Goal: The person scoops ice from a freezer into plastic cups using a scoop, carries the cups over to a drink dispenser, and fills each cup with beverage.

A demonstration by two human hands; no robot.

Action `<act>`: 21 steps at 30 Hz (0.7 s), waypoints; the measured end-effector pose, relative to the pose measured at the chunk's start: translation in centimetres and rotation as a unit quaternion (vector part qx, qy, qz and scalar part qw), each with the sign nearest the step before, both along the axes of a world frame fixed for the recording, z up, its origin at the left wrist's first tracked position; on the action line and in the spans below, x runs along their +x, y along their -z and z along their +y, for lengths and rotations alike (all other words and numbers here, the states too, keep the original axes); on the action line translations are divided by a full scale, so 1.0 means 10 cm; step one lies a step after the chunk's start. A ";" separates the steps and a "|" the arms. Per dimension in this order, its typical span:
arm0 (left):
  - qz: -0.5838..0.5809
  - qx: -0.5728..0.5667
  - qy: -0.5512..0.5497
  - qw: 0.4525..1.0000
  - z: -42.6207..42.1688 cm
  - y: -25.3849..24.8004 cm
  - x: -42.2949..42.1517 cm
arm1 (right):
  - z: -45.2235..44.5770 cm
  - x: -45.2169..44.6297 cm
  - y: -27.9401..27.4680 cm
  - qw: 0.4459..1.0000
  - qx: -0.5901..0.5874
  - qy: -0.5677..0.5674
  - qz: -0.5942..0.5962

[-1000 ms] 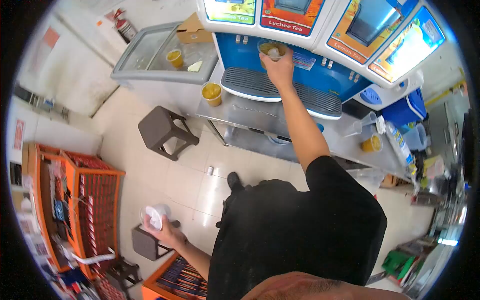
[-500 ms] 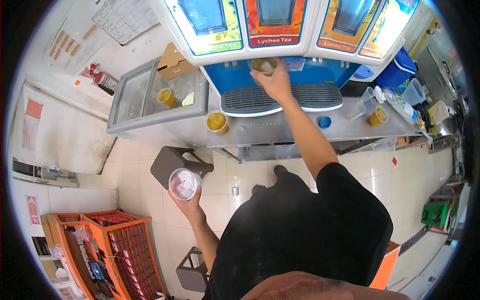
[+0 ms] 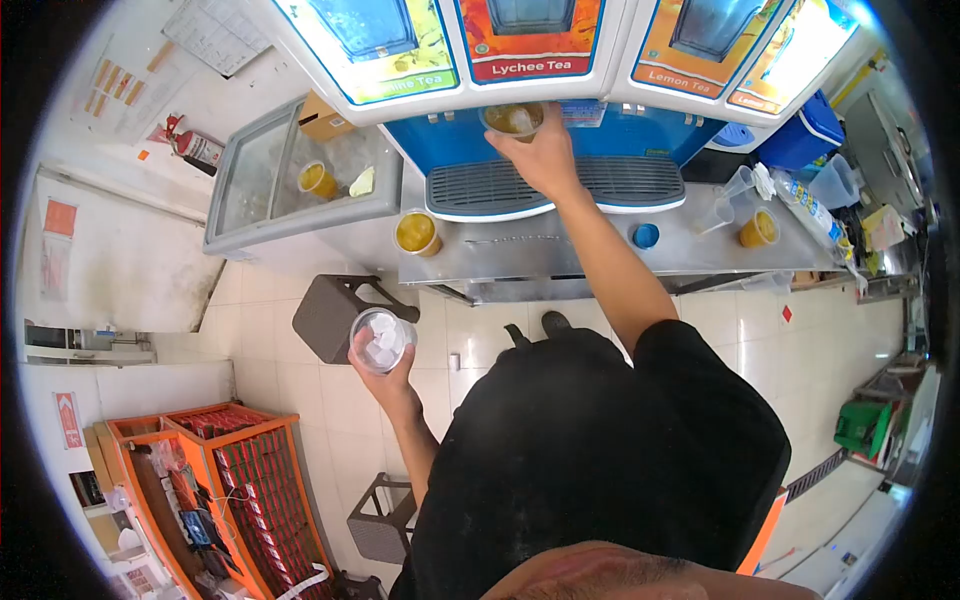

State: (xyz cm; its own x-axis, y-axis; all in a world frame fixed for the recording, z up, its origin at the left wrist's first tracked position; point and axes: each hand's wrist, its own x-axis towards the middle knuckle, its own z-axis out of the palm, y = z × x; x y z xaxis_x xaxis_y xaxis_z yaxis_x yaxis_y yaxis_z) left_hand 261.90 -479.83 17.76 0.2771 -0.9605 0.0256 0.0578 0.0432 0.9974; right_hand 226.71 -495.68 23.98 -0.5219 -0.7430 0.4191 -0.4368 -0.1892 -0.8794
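Note:
In my left hand (image 3: 398, 378) is a clear plastic cup of ice (image 3: 383, 342), held over the floor near a stool. My right hand (image 3: 545, 152) grips another clear cup (image 3: 512, 119), which holds ice and a yellowish-brown drink. That cup is under the spouts of the tea dispenser (image 3: 530, 66), beneath the Lychee Tea panel and above the dark drip tray (image 3: 500, 188). Whether liquid is running into it I cannot tell. A filled yellow cup (image 3: 417, 233) stands at the counter's left end.
Another yellow cup (image 3: 318, 180) sits on the chest freezer (image 3: 240, 190), beside a cardboard box (image 3: 322, 119). On the metal counter (image 3: 590, 262) are a blue lid-like object (image 3: 645, 236) and a yellow cup (image 3: 759, 229). A brown stool (image 3: 335, 318) stands below the counter's left side.
My left hand has moved slightly right and up with the cup of ice. The right hand's cup stays under the dispenser. The view has shifted a little, and one foot has moved.

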 end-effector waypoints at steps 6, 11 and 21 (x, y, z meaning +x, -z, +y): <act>-0.019 0.007 -0.001 1.000 0.04 0.00 -0.04 | 0.00 -0.04 0.07 1.000 0.004 -0.016 0.003; -0.011 0.010 0.005 1.000 0.06 -0.01 -0.07 | 0.07 -0.04 0.11 0.999 -0.014 -0.031 -0.004; -0.133 -0.061 0.123 0.981 -0.48 -0.22 -0.78 | 0.81 -0.24 0.09 0.999 0.041 -0.024 -0.022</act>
